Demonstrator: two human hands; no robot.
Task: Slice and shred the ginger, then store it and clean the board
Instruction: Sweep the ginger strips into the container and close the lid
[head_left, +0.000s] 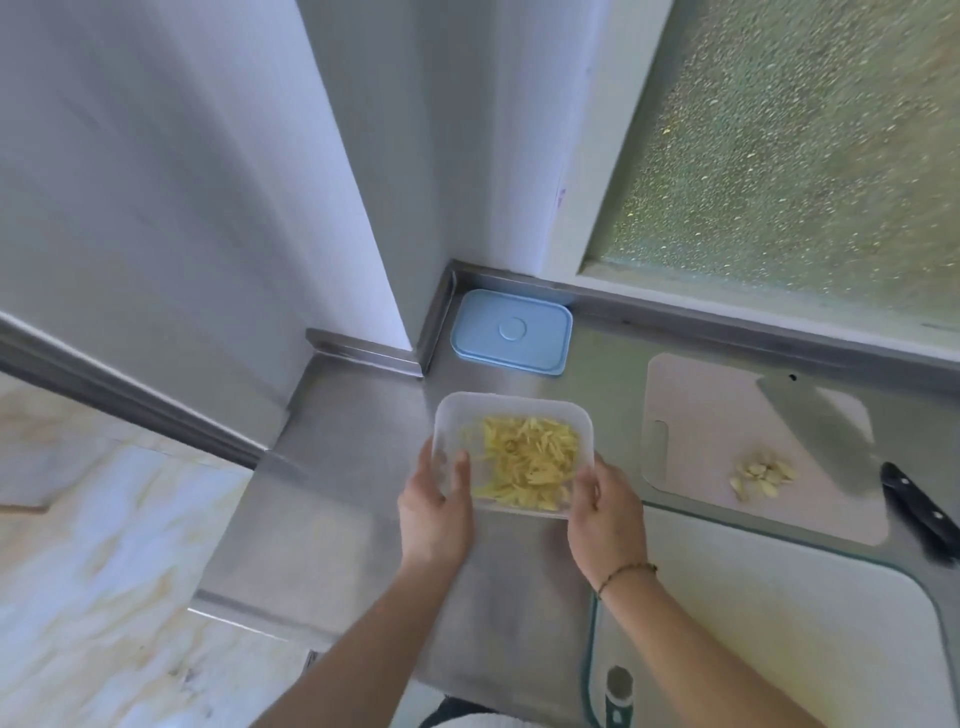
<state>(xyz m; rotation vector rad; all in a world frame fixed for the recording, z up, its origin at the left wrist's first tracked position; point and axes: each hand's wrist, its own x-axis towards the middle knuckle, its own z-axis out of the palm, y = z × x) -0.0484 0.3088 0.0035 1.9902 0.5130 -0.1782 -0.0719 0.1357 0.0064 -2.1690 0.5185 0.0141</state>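
We hold the clear container (511, 415) of shredded ginger (524, 462) in our left hand (434, 512) and right hand (605, 512), storing it; next comes the blue lid (511, 331) behind it.

Bare steel worktop (332, 519) left of the clear container (511, 415) and between it and the blue lid (511, 332) beyond. Right of the container, blocked by the cutting board (696, 410) carrying cleaver (815, 431) and ginger pieces (761, 473). Walled in behind the lid by the corner column (415, 182).
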